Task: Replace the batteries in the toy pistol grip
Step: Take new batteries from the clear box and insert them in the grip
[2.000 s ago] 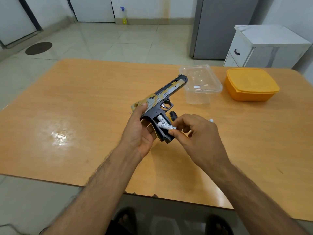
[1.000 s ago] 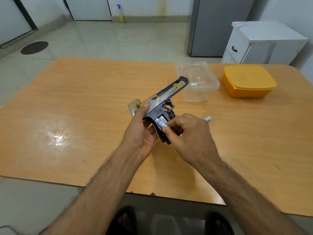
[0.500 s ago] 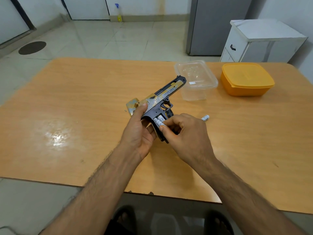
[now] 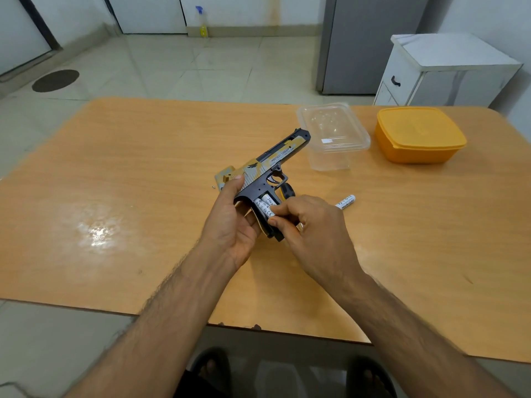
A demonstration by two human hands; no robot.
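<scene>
Since the earlier frames, the right hand [image 4: 313,234] has pushed a white battery lower into the open grip, and a loose battery [image 4: 346,202] beyond that hand's knuckles has come into fuller view.

A wooden table [image 4: 115,196] fills most of the picture. Well beyond the fingers, toward its far right, stand 1 orange lidded container [image 4: 419,136] and 1 clear plastic container [image 4: 333,133].

The toy pistol [image 4: 275,165] is held just above the table between both hands, its barrel pointing away toward the clear container. The left hand [image 4: 232,225] grips the back of its frame, thumb on top and fingers curled under the grip. Behind the left thumb lies 1 small gold panel [image 4: 225,176], probably the removed grip cover.

The right hand's thumb and forefinger pinch the lower end of a battery [image 4: 270,206] seated in the grip's open compartment. Beside it, touching, sits a second battery [image 4: 260,207]. That makes 2 batteries in the grip and 1 on the table, 3 in all. A black and yellow object [image 4: 287,191] shows just past the right fingertips; what it is cannot be told.

The step in hand appears to be seating the batteries. The next move likely calls for pressing each one flat against its contacts, then refitting the cover.
</scene>
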